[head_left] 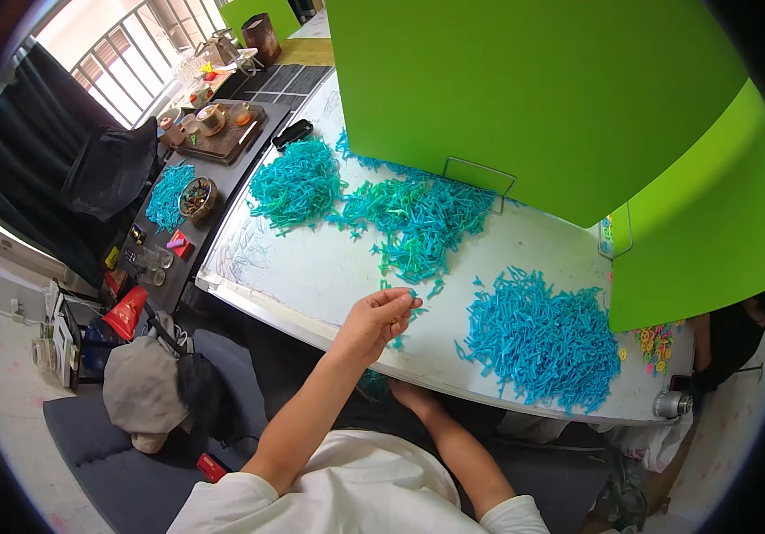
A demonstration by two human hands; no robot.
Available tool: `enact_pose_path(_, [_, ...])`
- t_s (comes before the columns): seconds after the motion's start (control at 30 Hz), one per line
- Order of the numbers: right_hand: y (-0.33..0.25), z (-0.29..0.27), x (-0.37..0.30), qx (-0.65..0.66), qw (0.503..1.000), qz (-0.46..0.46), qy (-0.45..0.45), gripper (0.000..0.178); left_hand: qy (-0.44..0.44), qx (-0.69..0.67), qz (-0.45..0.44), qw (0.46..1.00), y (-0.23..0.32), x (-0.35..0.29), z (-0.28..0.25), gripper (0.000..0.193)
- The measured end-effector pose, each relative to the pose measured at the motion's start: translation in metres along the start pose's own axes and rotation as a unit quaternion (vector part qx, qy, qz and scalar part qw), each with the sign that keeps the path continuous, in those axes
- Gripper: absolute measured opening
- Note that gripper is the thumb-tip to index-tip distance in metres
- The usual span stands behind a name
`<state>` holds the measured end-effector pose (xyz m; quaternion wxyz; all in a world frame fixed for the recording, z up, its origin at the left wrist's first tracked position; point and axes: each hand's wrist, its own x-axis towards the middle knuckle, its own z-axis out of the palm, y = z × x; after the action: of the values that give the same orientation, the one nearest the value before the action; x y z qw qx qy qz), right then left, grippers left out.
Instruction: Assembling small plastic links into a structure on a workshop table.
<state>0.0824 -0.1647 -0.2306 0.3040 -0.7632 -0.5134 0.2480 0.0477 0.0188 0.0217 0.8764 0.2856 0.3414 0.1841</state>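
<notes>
Head view: A small teal piece [414, 294] is pinched in a person's left hand [382, 316] over the white counter [302, 276], thumb and finger closed on it, the other fingers loosely curled; so slight a piece probably calls for a fingertip hold. The right hand [411, 396] lies between five and six o'clock from the left, low at the counter's near edge, its fingers hidden and its grip impossible to tell. Outward from the left hand, a mixed green-and-blue pile [427, 222] spreads at one o'clock, a teal pile [298, 182] at eleven and a blue pile [543, 343] just past three, the gaps between them likely keeping batches apart. Beyond, past one o'clock, rises a green panel [534, 98], its wire bracket [480, 164] perhaps propping it upright.
</notes>
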Motion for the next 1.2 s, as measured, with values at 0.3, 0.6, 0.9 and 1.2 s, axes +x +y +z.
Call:
enact_pose_path(0.3, [-0.009,-0.016,-0.001,0.091,0.995,0.044,0.003,0.047,-0.033,-0.024,-0.093,0.995,-0.025,-0.015,0.006,0.039])
enact_pose_path(0.6, [-0.003,-0.007,0.004,0.106,0.992,0.063,-0.022,0.059,-0.061,-0.134,-0.159,0.976,-0.049,-0.016,-0.011,0.035])
enact_pose_path(0.9, [0.069,0.054,-0.024,0.215,0.975,0.049,-0.025,0.067,-0.050,0.425,0.127,0.895,-0.085,-0.010,0.039,0.028])
enact_pose_path(1.2, [0.013,0.008,-0.003,0.032,0.994,0.079,-0.062,0.071,0.012,0.754,0.412,0.511,-0.066,0.032,0.019,0.057])
